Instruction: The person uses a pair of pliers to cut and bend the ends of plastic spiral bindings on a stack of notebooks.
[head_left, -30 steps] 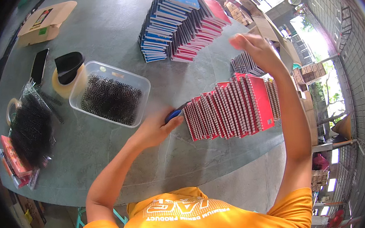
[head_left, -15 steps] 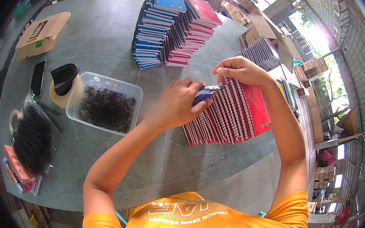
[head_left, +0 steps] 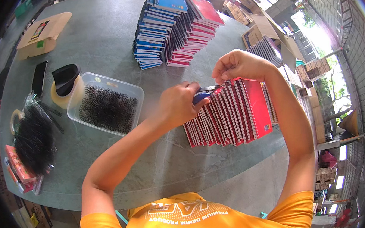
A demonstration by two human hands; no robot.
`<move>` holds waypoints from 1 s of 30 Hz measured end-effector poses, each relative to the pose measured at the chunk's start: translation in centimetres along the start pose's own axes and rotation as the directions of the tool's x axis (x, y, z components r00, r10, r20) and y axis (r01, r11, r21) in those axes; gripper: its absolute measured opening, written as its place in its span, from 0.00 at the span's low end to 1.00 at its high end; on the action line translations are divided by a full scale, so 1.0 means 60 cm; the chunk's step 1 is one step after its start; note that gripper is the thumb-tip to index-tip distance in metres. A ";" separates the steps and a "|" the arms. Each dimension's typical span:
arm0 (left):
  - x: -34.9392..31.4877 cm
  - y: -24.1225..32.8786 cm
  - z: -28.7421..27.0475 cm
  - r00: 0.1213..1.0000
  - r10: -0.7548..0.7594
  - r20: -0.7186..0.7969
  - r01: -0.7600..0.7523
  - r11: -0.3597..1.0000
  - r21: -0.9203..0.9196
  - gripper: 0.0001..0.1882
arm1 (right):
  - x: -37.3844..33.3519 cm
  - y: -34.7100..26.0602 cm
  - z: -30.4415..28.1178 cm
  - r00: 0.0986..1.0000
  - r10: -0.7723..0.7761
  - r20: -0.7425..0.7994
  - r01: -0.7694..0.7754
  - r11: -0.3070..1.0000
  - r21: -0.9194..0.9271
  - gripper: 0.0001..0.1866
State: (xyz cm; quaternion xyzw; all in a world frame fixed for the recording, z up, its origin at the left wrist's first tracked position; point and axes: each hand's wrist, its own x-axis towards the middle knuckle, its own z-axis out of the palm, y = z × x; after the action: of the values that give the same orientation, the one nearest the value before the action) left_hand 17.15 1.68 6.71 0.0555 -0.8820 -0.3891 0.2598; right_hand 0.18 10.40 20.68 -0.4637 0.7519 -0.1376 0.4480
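Note:
My left hand (head_left: pixel 176 105) is closed round pliers with blue handles (head_left: pixel 199 97). Their jaws reach the far end of a leaning row of red notebooks (head_left: pixel 222 121), whose bound edges carry white-and-red coil patterns. Over that same far end, my right hand (head_left: pixel 245 66) is raised a little, thumb and fingers pinched together. Whatever sits in that pinch is too small to make out. Left of the pliers, a clear plastic tub (head_left: pixel 135 92) holds a heap of small black coils (head_left: pixel 107 109).
Tall stacks of blue notebooks (head_left: pixel 152 35) and red notebooks (head_left: pixel 197 31) stand at the back. On the left lie a roll of tape (head_left: pixel 56 96), a black phone-like slab (head_left: pixel 39 78), a bag of black coils (head_left: pixel 34 140) and a cardboard box (head_left: pixel 39 39). Cartons (head_left: pixel 261 30) line the right.
My right hand has lifted slightly away from the notebooks, and its fingers have curled in tighter. The left hand and the pliers have shifted only a little.

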 end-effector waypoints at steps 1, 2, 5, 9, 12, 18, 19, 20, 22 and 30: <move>-0.001 0.000 -0.002 1.000 -0.017 0.005 0.017 0.999 -0.028 0.20 | 0.001 0.000 0.000 1.000 0.009 0.004 -0.009 1.000 0.015 0.09; -0.002 0.001 -0.005 0.999 -0.036 0.011 0.036 0.998 -0.058 0.20 | 0.002 0.002 0.001 1.000 0.008 -0.010 -0.008 1.000 0.019 0.09; 0.000 -0.001 -0.003 0.997 0.055 -0.053 -0.055 0.999 0.000 0.20 | 0.007 0.013 0.003 0.999 0.033 -0.022 -0.032 0.998 0.056 0.15; 0.004 0.009 -0.005 0.996 0.076 -0.053 -0.074 0.996 0.046 0.21 | 0.005 0.017 0.000 0.995 0.102 0.017 -0.103 0.993 0.065 0.22; 0.007 0.011 -0.007 0.995 0.092 -0.045 -0.091 0.996 0.006 0.21 | 0.002 0.020 -0.002 0.998 0.054 0.043 -0.057 0.995 0.087 0.21; 0.016 0.018 -0.007 0.997 0.030 0.073 -0.031 1.000 0.002 0.19 | -0.005 0.025 0.002 0.998 -0.015 0.066 0.003 0.986 0.168 0.16; 0.015 0.016 -0.003 0.998 0.022 0.058 -0.022 1.000 0.004 0.19 | -0.005 0.026 0.002 0.997 -0.022 0.074 0.008 0.983 0.186 0.16; 0.016 0.015 0.000 0.999 0.017 0.041 -0.017 1.000 0.005 0.19 | -0.005 0.027 0.001 0.996 -0.032 0.077 0.016 0.982 0.190 0.16; 0.013 0.014 0.000 0.999 -0.010 0.043 0.010 1.000 0.000 0.19 | -0.004 0.029 -0.001 0.995 -0.050 0.083 0.033 0.980 0.198 0.16; 0.024 0.032 -0.025 0.990 0.129 -0.060 -0.120 0.985 0.127 0.20 | 0.002 0.033 0.003 0.999 0.044 0.001 -0.042 0.948 0.315 0.27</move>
State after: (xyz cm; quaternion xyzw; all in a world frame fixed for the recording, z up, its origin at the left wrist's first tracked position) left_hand 16.86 1.59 9.55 0.0294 -0.8969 -0.3147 0.3094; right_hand -0.82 11.39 19.27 -0.3693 0.7317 -0.2471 0.5168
